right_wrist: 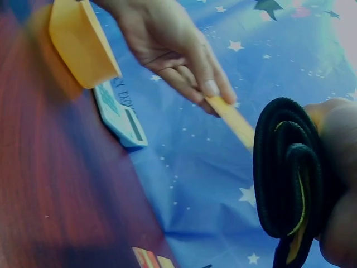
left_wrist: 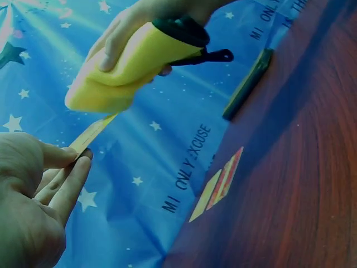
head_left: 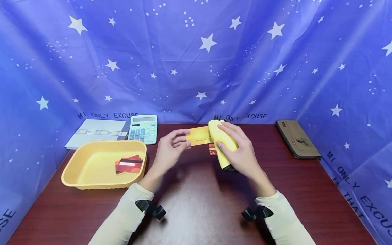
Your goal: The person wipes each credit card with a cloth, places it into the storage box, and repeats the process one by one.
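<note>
My left hand [head_left: 171, 146] pinches a gold bank card [head_left: 198, 135] by its left end, thumb in front, held up above the table. In my right hand [head_left: 242, 149] is a folded yellow cloth [head_left: 225, 143] with black edging and a small black loop, the fingers curled round it. The cloth overlaps the card's right end in the head view and sits right at its edge in the left wrist view. Under them, a red and yellow card [left_wrist: 226, 178] lies on the table, partly covered by the cloth in the head view.
A yellow basin [head_left: 88, 163] at the left holds several red cards [head_left: 130, 164]. Behind it are a light blue calculator [head_left: 143, 129] and a white and grey flat item [head_left: 98, 131]. A brown wallet [head_left: 297, 139] lies at the right. A blue starry curtain [head_left: 177, 61] backs the table.
</note>
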